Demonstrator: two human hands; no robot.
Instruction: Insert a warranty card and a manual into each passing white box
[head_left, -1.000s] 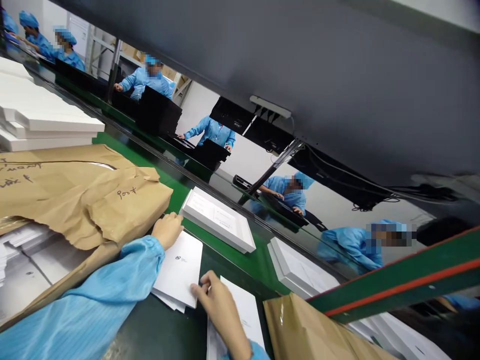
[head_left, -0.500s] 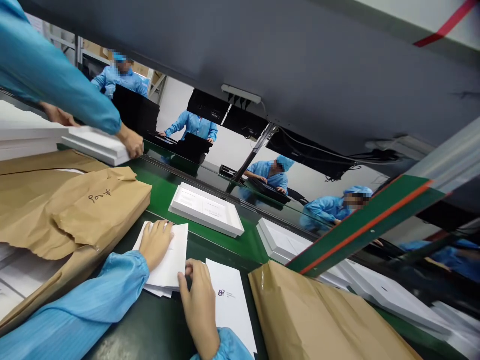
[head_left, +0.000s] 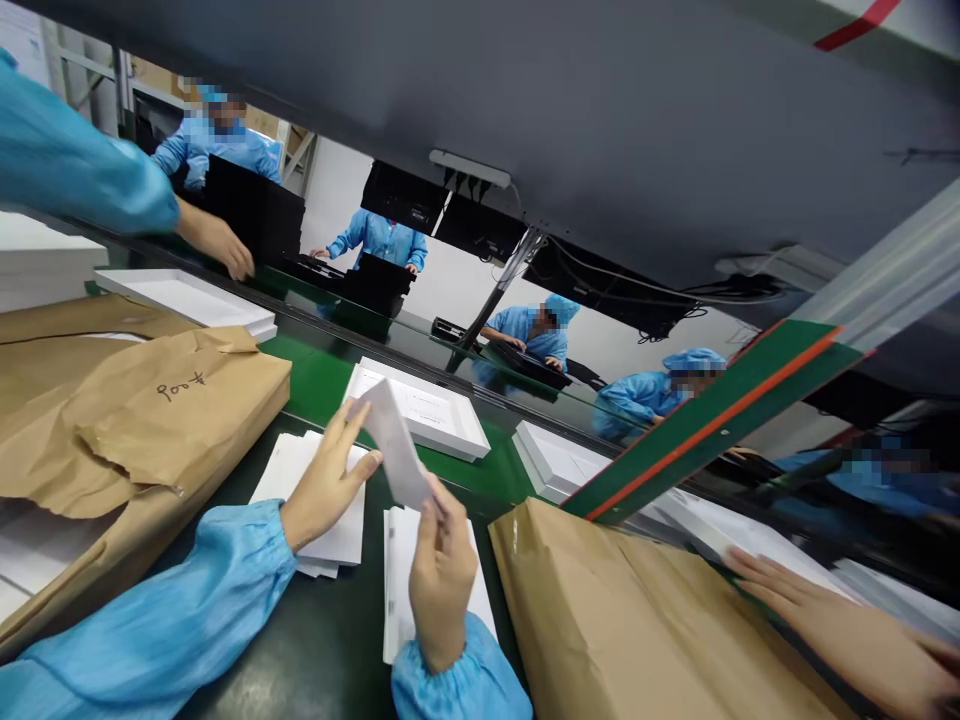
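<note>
A thin white booklet is raised and tilted between my two hands, with a bend along it. My right hand pinches its lower end between thumb and fingers. At the upper left edge, my left hand has its fingers and thumb against it. Below my left hand lies a loose stack of white booklets on the dark green table. Another white stack lies partly hidden behind my right hand. Just beyond, an open white box tray with a printed insert rests on the green belt.
A torn brown paper package stands at left, another brown package at right. A slanted green post rises behind it. More white boxes line the belt. A co-worker's hand reaches in at left, another person's hand at right.
My hands have lifted a booklet off the table and hold it up. The co-worker's hand at left has let go of the white box, now an open tray. A hand has appeared at right.
</note>
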